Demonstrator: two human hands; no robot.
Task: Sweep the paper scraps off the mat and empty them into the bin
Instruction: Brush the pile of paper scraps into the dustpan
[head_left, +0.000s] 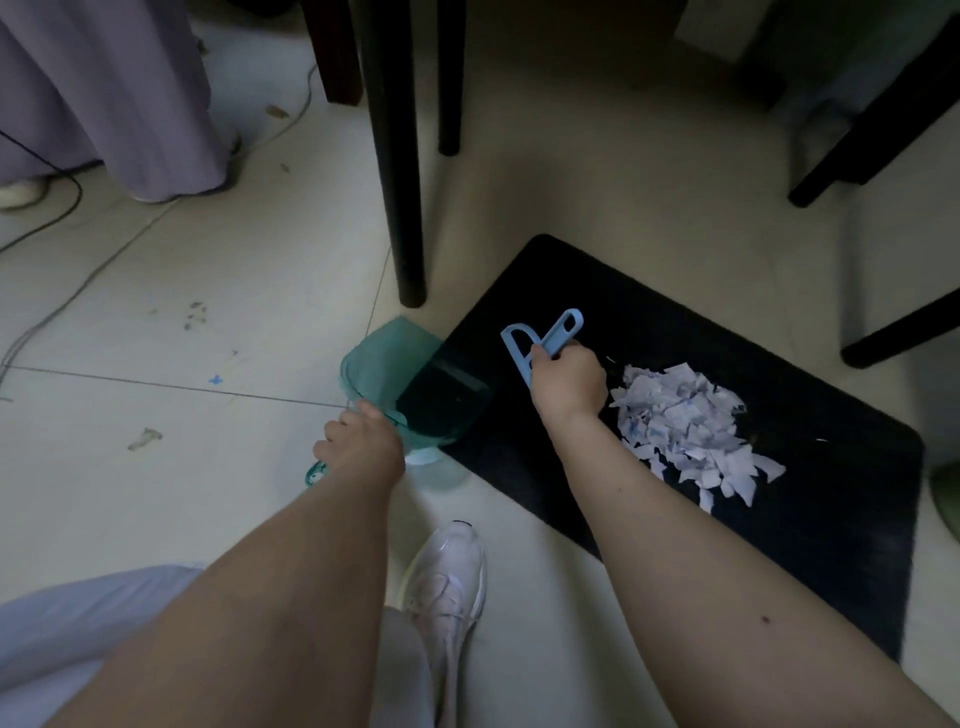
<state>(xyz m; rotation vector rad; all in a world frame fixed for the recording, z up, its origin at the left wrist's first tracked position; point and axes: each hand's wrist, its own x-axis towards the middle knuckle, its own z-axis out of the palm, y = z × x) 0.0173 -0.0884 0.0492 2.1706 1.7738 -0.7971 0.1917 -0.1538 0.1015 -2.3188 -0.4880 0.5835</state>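
With the left hand (358, 447) gripping the teal dustpan (415, 384) and the right hand (569, 382) clenched round the blue brush (540, 340), keep the pan's lip flat on the mat (675, 322) while drawing the paper scraps (685, 426) in.

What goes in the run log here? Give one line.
left hand grips dustpan at mat edge | right hand grips blue brush | paper scraps piled on mat, unswept

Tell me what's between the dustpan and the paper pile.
In the head view, the right hand gripping the blue brush sits between the dustpan and pile, over the mat.
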